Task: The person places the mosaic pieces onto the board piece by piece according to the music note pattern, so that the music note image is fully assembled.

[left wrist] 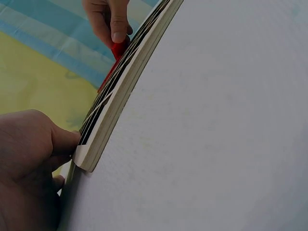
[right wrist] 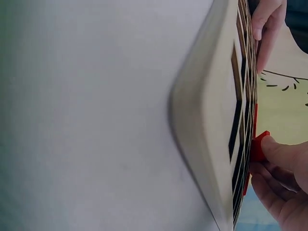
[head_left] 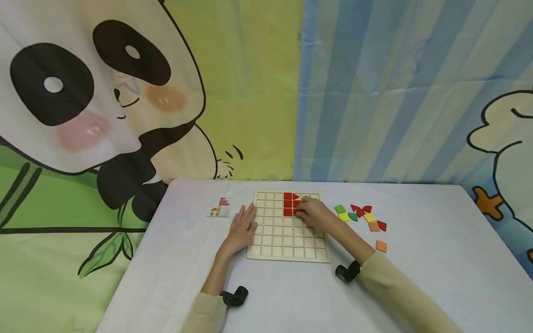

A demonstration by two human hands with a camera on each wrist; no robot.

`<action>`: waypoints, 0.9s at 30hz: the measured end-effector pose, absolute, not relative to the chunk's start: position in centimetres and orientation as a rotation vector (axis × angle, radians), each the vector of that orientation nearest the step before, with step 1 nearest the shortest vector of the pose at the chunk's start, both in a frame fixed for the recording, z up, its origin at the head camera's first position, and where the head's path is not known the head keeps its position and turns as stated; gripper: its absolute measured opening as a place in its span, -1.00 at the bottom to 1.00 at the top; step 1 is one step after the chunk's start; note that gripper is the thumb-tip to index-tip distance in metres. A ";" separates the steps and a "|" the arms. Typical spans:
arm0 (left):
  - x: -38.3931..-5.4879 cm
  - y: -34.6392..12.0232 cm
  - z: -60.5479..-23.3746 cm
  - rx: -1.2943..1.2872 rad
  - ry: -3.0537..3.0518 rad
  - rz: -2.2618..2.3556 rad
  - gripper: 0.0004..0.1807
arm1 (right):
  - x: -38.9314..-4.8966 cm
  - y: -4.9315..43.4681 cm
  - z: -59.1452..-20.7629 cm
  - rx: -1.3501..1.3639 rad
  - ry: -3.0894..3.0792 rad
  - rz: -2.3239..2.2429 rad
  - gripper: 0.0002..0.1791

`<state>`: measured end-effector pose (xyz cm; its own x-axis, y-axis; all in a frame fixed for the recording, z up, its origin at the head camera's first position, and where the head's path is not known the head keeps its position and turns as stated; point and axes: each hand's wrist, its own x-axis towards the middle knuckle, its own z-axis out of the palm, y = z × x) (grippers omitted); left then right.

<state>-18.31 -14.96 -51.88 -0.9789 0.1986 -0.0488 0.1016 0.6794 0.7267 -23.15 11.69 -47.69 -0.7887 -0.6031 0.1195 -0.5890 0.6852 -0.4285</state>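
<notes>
A square wooden grid board (head_left: 272,240) lies on the white table. My right hand (head_left: 315,213) is over its upper right part and pinches a small red tile (right wrist: 259,147) between thumb and finger, with the tile tilted just at the grid. The exact shape of that tile is partly hidden by the fingers. Red tiles (head_left: 288,204) fill several cells near the top of the board, one of them pointed. My left hand (head_left: 242,226) rests along the board's left edge, fingers extended; in the left wrist view its thumb (left wrist: 65,139) touches the rim near a corner.
Left of the board lies a small pattern card (head_left: 219,207) with a coloured grid picture. Loose tiles in red, green, yellow and orange are scattered to the right, among them a green square (head_left: 339,209) and an orange square (head_left: 381,246). A printed curtain (head_left: 250,92) hangs behind the table.
</notes>
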 end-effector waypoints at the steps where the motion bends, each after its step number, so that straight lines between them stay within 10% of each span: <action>1: -18.3 -15.0 -51.9 0.249 2.765 1.181 -0.41 | -23.3 11.7 -47.7 -0.992 2.848 -0.714 -0.83; 27: -18.4 -15.0 -51.7 0.243 2.741 1.206 -0.40 | -21.5 13.6 -45.4 -0.954 2.857 -0.673 -0.70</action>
<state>-18.37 -15.05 -51.70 -0.9775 0.2020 -0.0604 0.0920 0.6664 0.7399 -21.46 13.64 -45.37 -0.8076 -0.5838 0.0841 -0.5599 0.7140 -0.4204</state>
